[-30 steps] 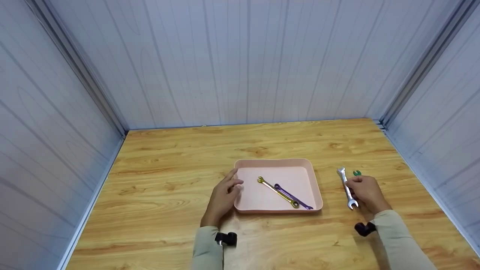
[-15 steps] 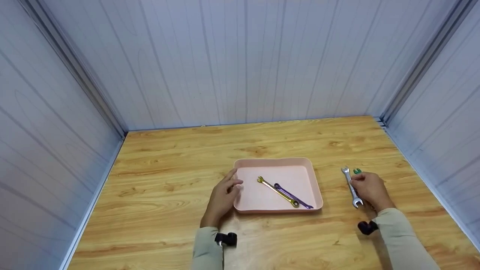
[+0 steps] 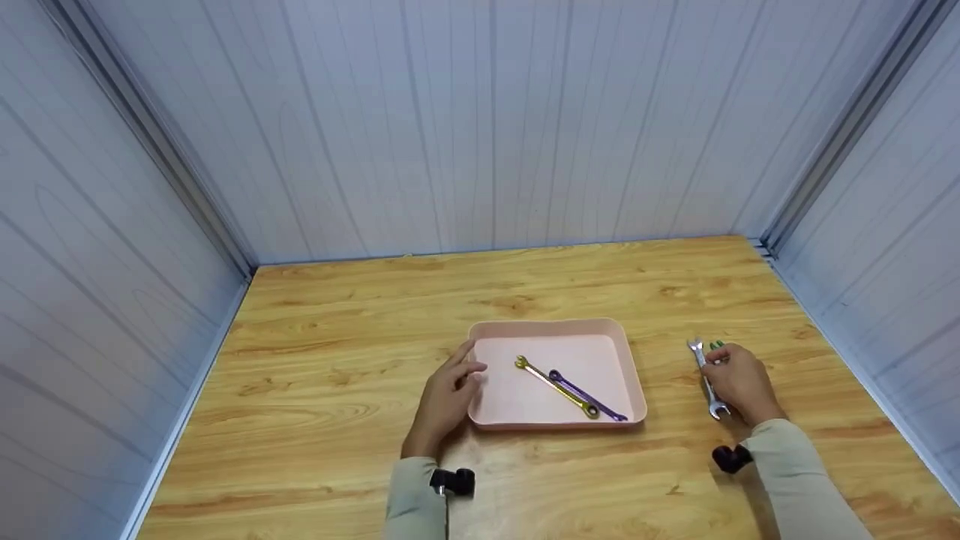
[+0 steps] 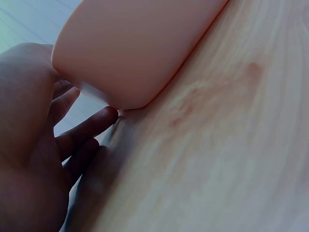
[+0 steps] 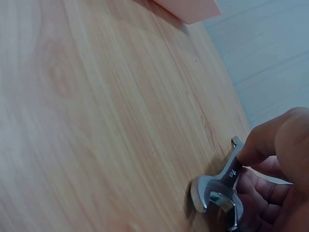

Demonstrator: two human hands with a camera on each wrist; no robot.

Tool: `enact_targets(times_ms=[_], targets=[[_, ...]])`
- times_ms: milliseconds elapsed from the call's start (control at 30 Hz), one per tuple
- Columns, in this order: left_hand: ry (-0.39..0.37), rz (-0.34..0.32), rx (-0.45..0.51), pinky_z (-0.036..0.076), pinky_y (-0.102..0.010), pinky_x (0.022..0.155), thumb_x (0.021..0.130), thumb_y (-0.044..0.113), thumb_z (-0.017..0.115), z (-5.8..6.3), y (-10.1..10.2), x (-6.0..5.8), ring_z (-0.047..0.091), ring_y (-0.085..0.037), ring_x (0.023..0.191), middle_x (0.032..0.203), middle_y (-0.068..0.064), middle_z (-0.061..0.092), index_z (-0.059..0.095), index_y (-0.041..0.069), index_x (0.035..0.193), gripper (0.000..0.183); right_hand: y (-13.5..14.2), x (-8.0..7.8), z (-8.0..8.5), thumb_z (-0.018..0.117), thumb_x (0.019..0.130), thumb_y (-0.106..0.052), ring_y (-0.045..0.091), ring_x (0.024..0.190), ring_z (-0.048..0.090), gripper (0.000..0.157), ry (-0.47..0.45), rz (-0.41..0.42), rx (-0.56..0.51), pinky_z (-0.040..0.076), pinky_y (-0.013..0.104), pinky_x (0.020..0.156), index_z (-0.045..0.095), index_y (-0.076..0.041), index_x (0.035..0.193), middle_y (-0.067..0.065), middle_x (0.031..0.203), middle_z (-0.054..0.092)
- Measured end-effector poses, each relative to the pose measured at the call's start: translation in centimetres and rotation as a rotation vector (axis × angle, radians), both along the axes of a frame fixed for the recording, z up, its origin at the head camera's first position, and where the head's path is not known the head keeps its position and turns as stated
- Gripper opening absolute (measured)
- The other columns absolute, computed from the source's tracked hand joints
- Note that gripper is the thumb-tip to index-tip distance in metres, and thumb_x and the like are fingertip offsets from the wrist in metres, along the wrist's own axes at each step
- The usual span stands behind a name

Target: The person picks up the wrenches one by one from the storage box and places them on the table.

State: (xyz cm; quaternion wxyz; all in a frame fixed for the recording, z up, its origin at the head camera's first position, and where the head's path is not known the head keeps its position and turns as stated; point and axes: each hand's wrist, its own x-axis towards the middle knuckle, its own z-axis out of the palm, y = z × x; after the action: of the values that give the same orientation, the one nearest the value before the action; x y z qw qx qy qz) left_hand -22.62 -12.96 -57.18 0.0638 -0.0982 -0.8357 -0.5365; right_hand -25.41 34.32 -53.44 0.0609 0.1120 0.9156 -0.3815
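Note:
My right hand [image 3: 742, 382] pinches a silver wrench [image 3: 706, 379] by its shaft, right of the tray. In the right wrist view the wrench's open end [image 5: 217, 188] faces the camera, close above the wood. The green open end of another wrench [image 3: 716, 345] shows beside it; the rest is hidden under my hand. My left hand [image 3: 444, 401] holds the left wall of a pink tray [image 3: 551, 328], some fingers over the rim and others against the outside. Inside the tray lie a gold wrench [image 3: 551, 383] and a purple wrench [image 3: 592, 399], side by side and slanting.
The wooden table [image 3: 337, 337] stretches around the tray. Pale panels stand behind it [image 3: 450, 135] and at both sides. Each sleeve carries a small black wrist camera, one on the left [image 3: 454, 481] and one on the right [image 3: 729, 458].
My right hand has shifted slightly right with the silver wrench, which now lies nearer the green one. Less of the green end shows. My left hand has stayed at the tray.

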Motion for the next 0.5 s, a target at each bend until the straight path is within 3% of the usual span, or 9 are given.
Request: enact_targets(times_ms=[500], targets=[[-0.017, 0.011, -0.006, 0.031, -0.04, 0.116, 0.098, 0.012, 0.061, -0.16, -0.08, -0.1, 0.04, -0.02, 0.141, 0.156, 0.003, 0.043, 0.075, 0.011, 0.112, 0.02, 0.33, 0.0, 0.04, 0.058, 0.096, -0.022, 0.027, 0.083, 0.062, 0.044, -0.004, -0.003, -0.028, 0.054, 0.034, 0.058, 0.049, 0.009, 0.126, 0.033, 0.12, 0.056]])
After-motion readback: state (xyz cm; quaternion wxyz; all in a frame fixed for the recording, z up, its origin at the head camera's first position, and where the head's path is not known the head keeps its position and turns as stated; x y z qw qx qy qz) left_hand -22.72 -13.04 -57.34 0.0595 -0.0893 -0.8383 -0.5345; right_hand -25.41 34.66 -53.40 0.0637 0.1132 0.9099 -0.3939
